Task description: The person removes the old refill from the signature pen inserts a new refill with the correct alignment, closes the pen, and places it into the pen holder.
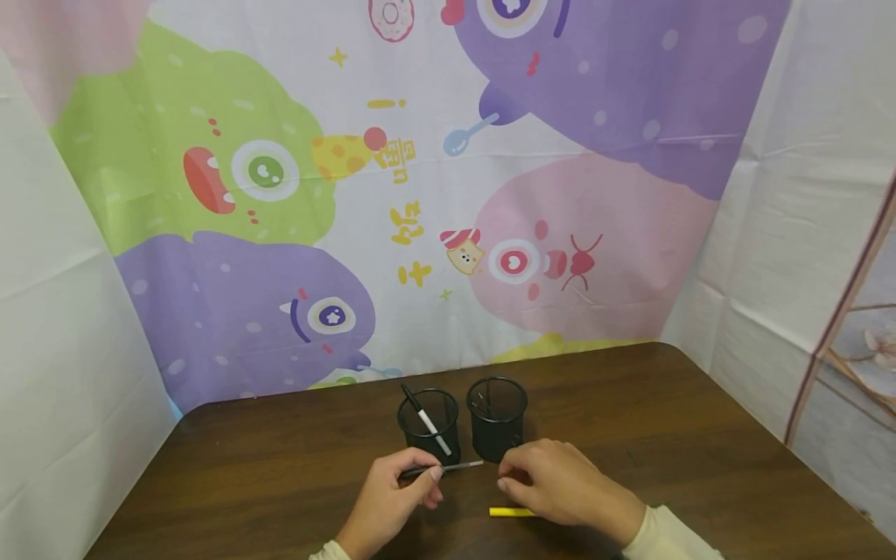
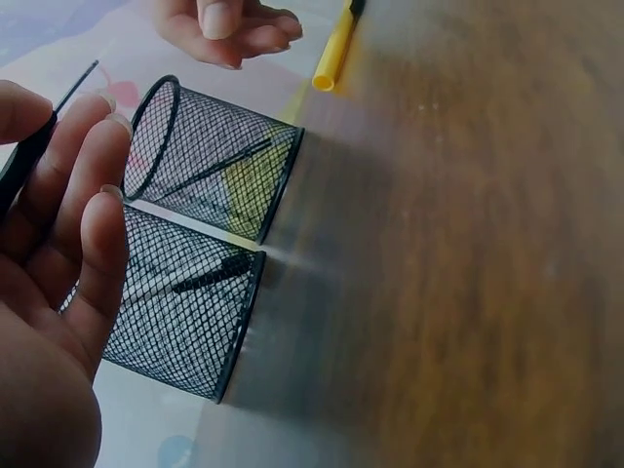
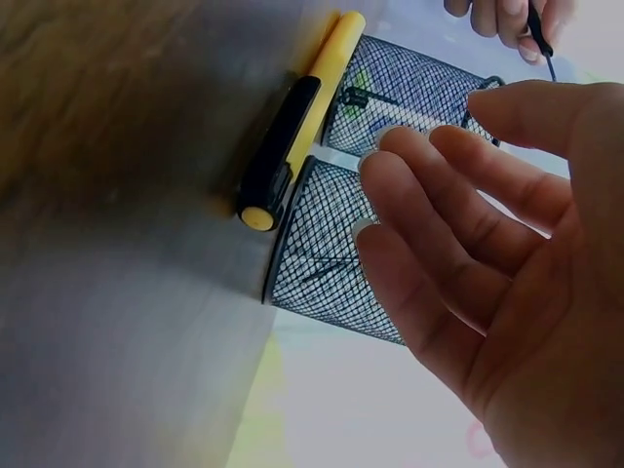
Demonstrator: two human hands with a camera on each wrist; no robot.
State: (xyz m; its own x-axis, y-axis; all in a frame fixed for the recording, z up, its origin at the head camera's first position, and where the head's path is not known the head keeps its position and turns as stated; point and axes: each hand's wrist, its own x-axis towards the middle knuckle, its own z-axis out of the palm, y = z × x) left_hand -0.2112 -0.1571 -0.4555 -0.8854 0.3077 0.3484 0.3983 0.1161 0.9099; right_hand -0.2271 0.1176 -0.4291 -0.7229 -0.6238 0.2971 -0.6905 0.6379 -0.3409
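Note:
My left hand [image 1: 395,486] pinches a slim tool with a black handle and a thin grey shaft [image 1: 463,467] between thumb and fingers, its tip pointing right. Just behind it stands the left black mesh pen cup [image 1: 414,443], a black-and-white pen [image 1: 423,418] leaning in it. My right hand [image 1: 560,482] holds nothing, its fingers loosely bent in front of the right black mesh pen cup [image 1: 495,439]. Below this hand lies a yellow pen-like stick [image 1: 509,512], partly covered by it in the head view; its black clip [image 3: 278,146] shows in the right wrist view.
Both cups stand side by side on a dark brown wooden table [image 1: 280,435]. Some thin dark item [image 2: 219,168] is inside the right cup. Behind the table hangs a cartoon-printed cloth [image 1: 420,327], with pale cloth walls [image 1: 763,233] at the sides.

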